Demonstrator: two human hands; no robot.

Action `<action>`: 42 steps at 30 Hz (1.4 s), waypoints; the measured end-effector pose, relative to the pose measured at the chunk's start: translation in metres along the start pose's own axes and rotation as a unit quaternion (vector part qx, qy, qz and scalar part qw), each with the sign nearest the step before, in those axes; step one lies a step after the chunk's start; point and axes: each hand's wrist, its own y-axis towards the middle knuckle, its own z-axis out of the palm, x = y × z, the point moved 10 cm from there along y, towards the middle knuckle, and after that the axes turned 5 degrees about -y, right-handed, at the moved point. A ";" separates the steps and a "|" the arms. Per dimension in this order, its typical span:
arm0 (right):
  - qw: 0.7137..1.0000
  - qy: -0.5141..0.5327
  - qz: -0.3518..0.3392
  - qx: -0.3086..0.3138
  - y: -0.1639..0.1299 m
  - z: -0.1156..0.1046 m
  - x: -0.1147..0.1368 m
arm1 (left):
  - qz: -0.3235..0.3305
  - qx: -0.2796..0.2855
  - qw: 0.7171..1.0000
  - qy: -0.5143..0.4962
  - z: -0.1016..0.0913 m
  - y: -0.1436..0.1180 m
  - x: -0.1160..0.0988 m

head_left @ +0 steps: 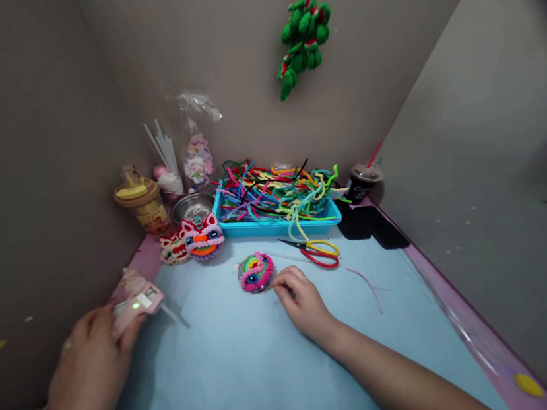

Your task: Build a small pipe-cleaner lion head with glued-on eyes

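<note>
My left hand grips a pink glue gun at the left edge of the light blue mat; a green light glows on the gun and its tip points right. My right hand rests on the mat with fingers curled, its fingertips just right of a small round pipe-cleaner piece in pink, green and yellow. I cannot tell whether the fingers pinch anything.
Red-and-yellow scissors lie behind my right hand. A blue tray of several coloured pipe cleaners stands at the back. Two fuzzy lion heads, a metal dish, a yellow cup, a dark drink cup and a loose lilac pipe cleaner surround them.
</note>
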 end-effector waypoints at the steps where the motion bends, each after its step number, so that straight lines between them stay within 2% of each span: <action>1: 1.000 -0.017 -0.004 0.005 0.000 0.003 0.001 | 0.015 0.014 0.999 0.031 0.005 0.000 -0.002; 4: 0.998 -0.064 -0.013 0.025 0.001 0.014 0.003 | 0.041 0.037 0.995 0.087 0.024 -0.001 -0.009; 7: 0.995 -0.089 -0.017 0.032 0.003 0.021 0.004 | 0.048 0.061 0.994 0.071 0.043 -0.003 -0.014; 11: 0.995 -0.097 -0.016 0.035 0.005 0.027 0.002 | 0.038 0.078 0.996 0.032 0.054 -0.004 -0.013; 20: 0.994 -0.109 0.002 0.027 0.006 0.026 -0.004 | 0.025 0.087 0.996 -0.005 0.064 -0.004 -0.007; 26: 0.993 -0.112 -0.006 0.024 0.007 0.027 -0.003 | 0.027 0.094 0.995 -0.011 0.063 -0.004 -0.009; 31: 0.992 -0.119 0.000 0.032 0.008 0.029 -0.005 | 0.030 0.072 0.997 -0.018 0.064 -0.003 -0.005; 36: 0.991 -0.131 -0.001 0.033 0.008 0.029 -0.006 | 0.030 0.079 0.996 -0.015 0.069 -0.003 -0.002; 42: 0.989 -0.143 -0.008 0.031 0.007 0.029 -0.004 | 0.024 0.081 0.996 -0.020 0.066 -0.003 -0.004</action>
